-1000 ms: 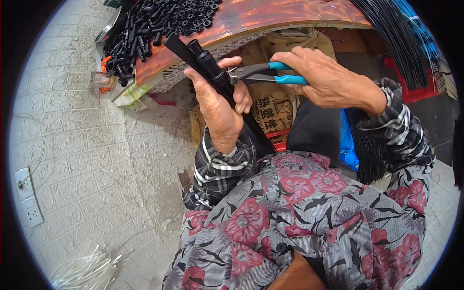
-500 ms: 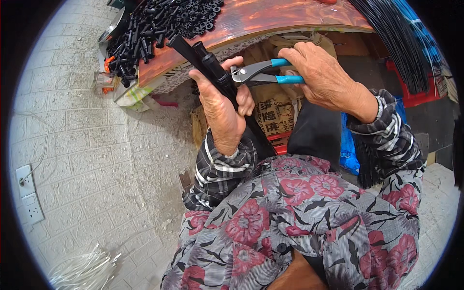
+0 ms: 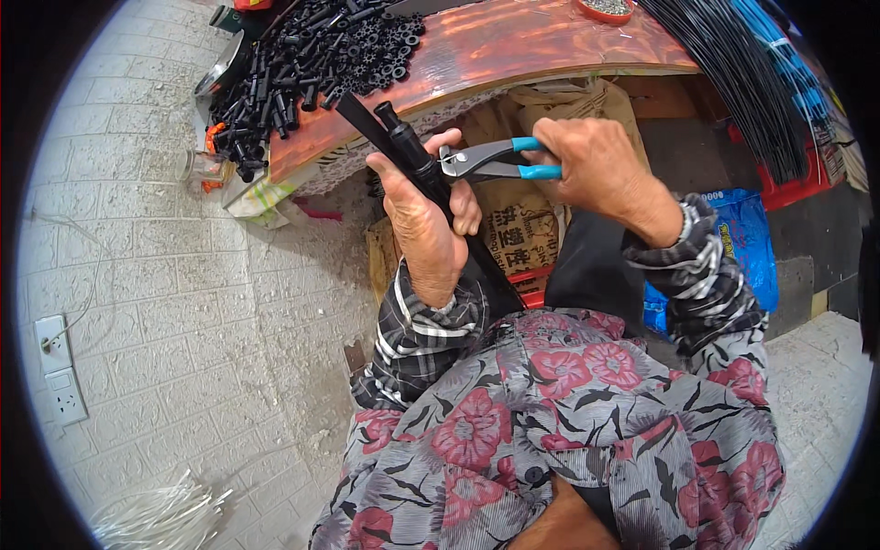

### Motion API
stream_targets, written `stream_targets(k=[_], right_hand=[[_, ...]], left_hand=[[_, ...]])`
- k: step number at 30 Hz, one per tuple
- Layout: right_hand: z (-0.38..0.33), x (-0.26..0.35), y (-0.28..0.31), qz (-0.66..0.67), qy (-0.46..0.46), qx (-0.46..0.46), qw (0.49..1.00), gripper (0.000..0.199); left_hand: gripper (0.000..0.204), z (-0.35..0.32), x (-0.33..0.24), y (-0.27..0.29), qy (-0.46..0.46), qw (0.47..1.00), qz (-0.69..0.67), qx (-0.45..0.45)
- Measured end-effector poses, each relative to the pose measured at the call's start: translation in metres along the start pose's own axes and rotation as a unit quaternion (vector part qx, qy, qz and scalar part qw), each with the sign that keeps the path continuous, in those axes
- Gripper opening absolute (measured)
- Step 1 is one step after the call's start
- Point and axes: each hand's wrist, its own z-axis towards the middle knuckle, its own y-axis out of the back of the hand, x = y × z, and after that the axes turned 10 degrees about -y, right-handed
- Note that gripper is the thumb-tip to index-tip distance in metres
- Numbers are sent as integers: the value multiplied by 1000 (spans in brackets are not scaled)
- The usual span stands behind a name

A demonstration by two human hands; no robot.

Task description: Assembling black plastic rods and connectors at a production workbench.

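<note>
My left hand (image 3: pixel 422 229) is closed around a long black plastic tube piece (image 3: pixel 403 139), held tilted with its ribbed, stepped end pointing up and away. A flat black strip (image 3: pixel 362 119) runs alongside it in the same grip. Closed around the blue-sleeved handles of a pair of pliers (image 3: pixel 490 156), my right hand (image 3: pixel 600 170) is to the right of the left one. The pliers' jaws meet the side of the black tube by my left fingers. What lies between the jaws is too small to make out.
Ahead is a reddish wooden table (image 3: pixel 477 55) with a heap of black plastic parts (image 3: pixel 321 55) and a red dish (image 3: pixel 605 9) of small metal pieces. Black rods (image 3: pixel 733 82) lie at the right. A blue bag (image 3: pixel 747 247) and a brown sack (image 3: pixel 518 229) stand below. A glass jar (image 3: pixel 202 167) is left.
My right hand has come slightly left and down, with the pliers' handles a little closer together. The jaws stay at the tube. More of the red dish and the blue bag shows.
</note>
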Motion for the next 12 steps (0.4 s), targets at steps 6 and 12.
stream_targets(k=[6,12], right_hand=[[-15,14,-42,232,-124,105,959,13],[-2,-9,-12,293,-175,-3,940,20]], left_hand=[[88,6,5,7,-1,1000,-6,-12],[89,11,11,10,-9,999,-47,13]])
